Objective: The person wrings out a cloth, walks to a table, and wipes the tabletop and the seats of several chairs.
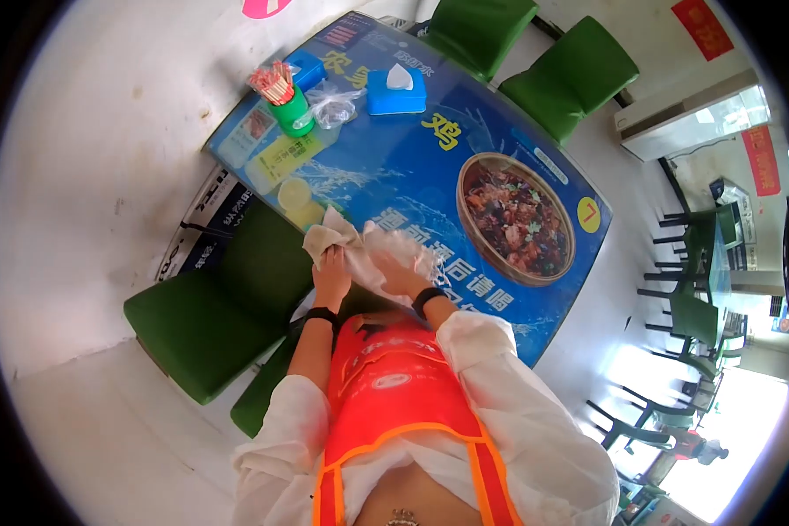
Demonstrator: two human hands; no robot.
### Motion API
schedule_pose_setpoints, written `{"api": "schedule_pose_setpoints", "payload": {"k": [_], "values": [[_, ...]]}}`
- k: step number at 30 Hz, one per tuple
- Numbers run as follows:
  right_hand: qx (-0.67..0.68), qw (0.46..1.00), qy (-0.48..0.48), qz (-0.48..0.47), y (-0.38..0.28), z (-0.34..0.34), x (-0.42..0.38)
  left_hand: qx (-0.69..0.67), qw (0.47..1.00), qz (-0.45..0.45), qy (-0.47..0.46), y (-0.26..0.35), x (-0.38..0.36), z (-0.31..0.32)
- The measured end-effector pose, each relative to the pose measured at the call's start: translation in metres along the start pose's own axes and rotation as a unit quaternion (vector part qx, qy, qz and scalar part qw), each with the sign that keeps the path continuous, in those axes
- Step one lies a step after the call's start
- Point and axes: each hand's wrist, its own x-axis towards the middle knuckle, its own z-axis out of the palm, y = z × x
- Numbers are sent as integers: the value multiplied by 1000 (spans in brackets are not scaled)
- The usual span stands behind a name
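Note:
My left hand (330, 279) is closed on a crumpled beige cloth (335, 235), held over the near edge of the blue printed table (386, 175). Close beside it, my right hand (401, 279) grips the same bunched cloth, its fingertips partly hidden in the folds. A thin whitish, see-through sheet (405, 248) that looks like plastic spreads out by the right fingers, overlapping the tabletop. Both wrists wear dark bands.
A green holder (293, 117) with red-tipped chopsticks (273, 85), a clear plastic bag (333, 107) and a blue tissue box (396, 95) stand toward the far left. Green chairs (215, 329) flank the table. Another person (685, 444) is far off at right.

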Motion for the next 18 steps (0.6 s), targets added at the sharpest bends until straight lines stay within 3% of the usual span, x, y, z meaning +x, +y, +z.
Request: {"api": "schedule_pose_setpoints", "payload": {"k": [2, 4, 6, 7, 10, 14, 15, 16, 18], "values": [[18, 999, -13, 23, 0, -1, 26, -22, 999, -11, -30, -12, 9, -15], [46, 999, 20, 21, 28, 41, 64, -20, 998, -6, -62, -19, 8, -28], [128, 989, 76, 20, 32, 53, 66, -91, 989, -44, -106, -21, 3, -32], [193, 980, 49, 21, 32, 52, 61, -86, 990, -39, -106, -16, -2, -34], [183, 979, 63, 58, 30, 53, 9, 1, 998, -4, -64, 8, -29, -26], [126, 977, 166, 54, 89, 87, -47, 10, 995, 77, -62, 69, -62, 2], [90, 971, 150, 161, 70, 57, -88, -10, 985, 134, -103, 91, -69, 7], [91, 970, 156, 165, 83, 55, -108, -31, 971, 191, -144, 114, -75, 13], [185, 926, 229, 238, 118, 53, -156, -77, 956, 217, -183, 160, -89, 29]]}}
